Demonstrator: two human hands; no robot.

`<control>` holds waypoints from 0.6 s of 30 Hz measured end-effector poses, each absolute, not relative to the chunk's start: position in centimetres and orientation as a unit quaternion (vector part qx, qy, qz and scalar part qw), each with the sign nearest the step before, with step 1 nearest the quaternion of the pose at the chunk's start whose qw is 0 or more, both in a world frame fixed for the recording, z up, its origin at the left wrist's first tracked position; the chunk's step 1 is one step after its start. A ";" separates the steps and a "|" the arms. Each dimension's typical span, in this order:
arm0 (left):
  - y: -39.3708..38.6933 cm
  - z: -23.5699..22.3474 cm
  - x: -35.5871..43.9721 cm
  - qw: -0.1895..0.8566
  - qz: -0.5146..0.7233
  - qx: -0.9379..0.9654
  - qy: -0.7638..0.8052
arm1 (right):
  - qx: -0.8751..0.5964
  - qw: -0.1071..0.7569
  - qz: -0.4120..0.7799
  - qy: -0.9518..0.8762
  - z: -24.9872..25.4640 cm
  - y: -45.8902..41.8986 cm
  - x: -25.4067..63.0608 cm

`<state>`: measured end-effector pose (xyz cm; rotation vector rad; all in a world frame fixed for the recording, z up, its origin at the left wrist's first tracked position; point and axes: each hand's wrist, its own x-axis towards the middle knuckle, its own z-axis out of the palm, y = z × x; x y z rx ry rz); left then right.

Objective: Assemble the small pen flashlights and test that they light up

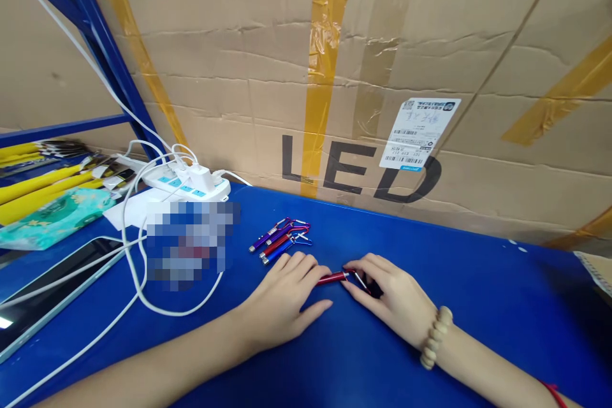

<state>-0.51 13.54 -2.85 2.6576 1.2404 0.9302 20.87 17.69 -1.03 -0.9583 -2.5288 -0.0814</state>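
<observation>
A red keychain flashlight [333, 278] with a carabiner clip lies between my two hands, low over the blue table. My left hand [290, 296] has its curled fingers over the flashlight's left end, hiding that tip, while its thumb stands apart. My right hand [393, 293] pinches the carabiner end between thumb and fingers; the clip is partly covered. Just beyond my left hand lie several similar keychain flashlights side by side: a purple one [262, 240], a red one [276, 246] and a blue one [277, 252] among them, their clips pointing right.
Behind the table [430, 236] stands a large taped cardboard box [229, 64] marked LED. A white power strip [205, 190] with loose white cables sits at the left. A phone [57, 290], a green packet [57, 220], yellow-handled items [43, 191] and a pixelated patch are also there.
</observation>
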 end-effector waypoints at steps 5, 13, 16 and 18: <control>14.3 -3.4 -1.0 0.051 0.305 0.859 0.408 | -0.275 0.218 -0.046 -0.935 -0.9 17.5 20.8; 13.9 -3.2 -0.8 0.066 0.273 0.866 0.413 | -0.280 0.238 -0.008 -0.930 -0.5 17.2 20.6; 13.8 -3.1 -0.8 0.038 0.241 0.875 0.417 | -0.284 0.223 0.024 -0.932 -0.5 17.1 20.7; 13.9 -3.1 -0.8 0.024 0.232 0.879 0.415 | -0.283 0.220 0.030 -0.933 -0.7 17.1 20.7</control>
